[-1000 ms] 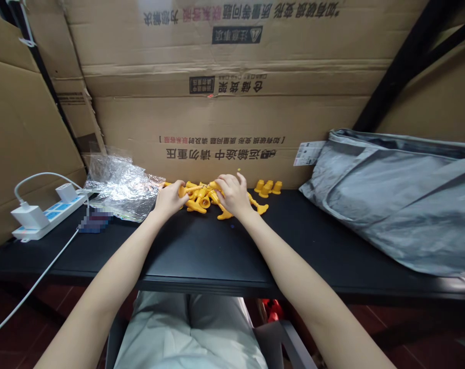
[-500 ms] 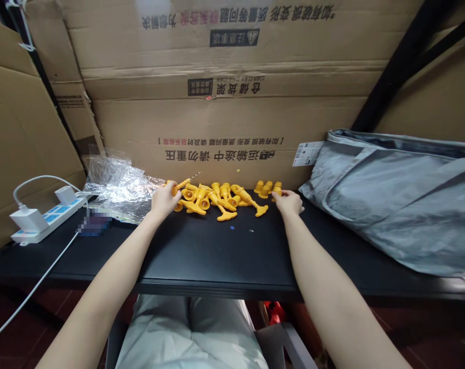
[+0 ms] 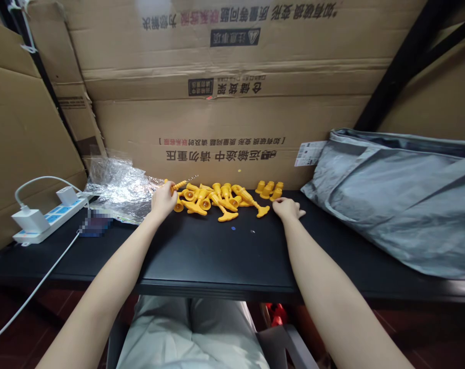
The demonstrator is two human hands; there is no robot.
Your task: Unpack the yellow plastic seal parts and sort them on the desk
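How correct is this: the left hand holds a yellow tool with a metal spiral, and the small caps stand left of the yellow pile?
One part is wrong: the caps stand right of the pile, as the head view shows. The left hand does hold the tool.

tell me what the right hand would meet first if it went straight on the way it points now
Likely the nearest small yellow cup-shaped piece, just ahead of the right hand; with one view, depth is unclear, so they may already be touching.
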